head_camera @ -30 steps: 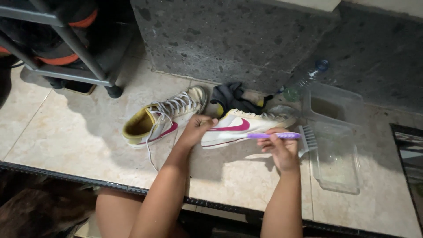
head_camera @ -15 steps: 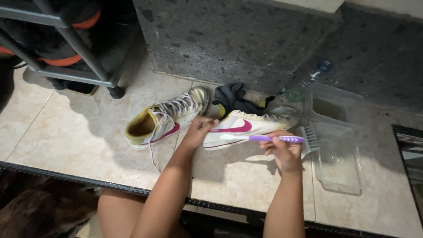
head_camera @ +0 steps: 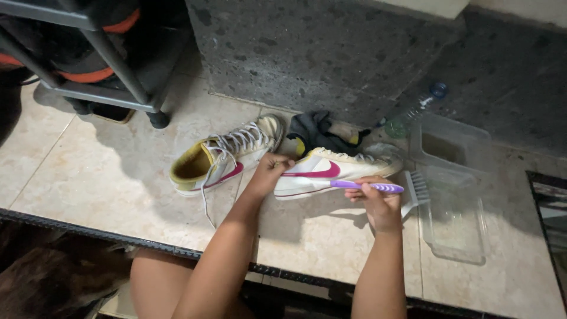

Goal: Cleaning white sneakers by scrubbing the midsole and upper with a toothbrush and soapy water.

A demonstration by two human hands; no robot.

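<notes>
Head view: left hand (head_camera: 269, 174) fingers grip a white leather sneaker with pink swoosh (head_camera: 331, 171); right hand (head_camera: 378, 204) fingers clasp a purple-handled brush (head_camera: 369, 186).

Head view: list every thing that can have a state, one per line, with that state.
Left hand: gripping the heel of the held sneaker.
Right hand: closed around the purple toothbrush.
Held sneaker: on its side, lifted at the heel.
Purple toothbrush: level, against the sneaker's sole edge.
Second sneaker: on the floor, laces loose.
Plastic bottle: lying down, capped.
Clear plastic tub: upright, open.
Dark cloth: crumpled.
</notes>
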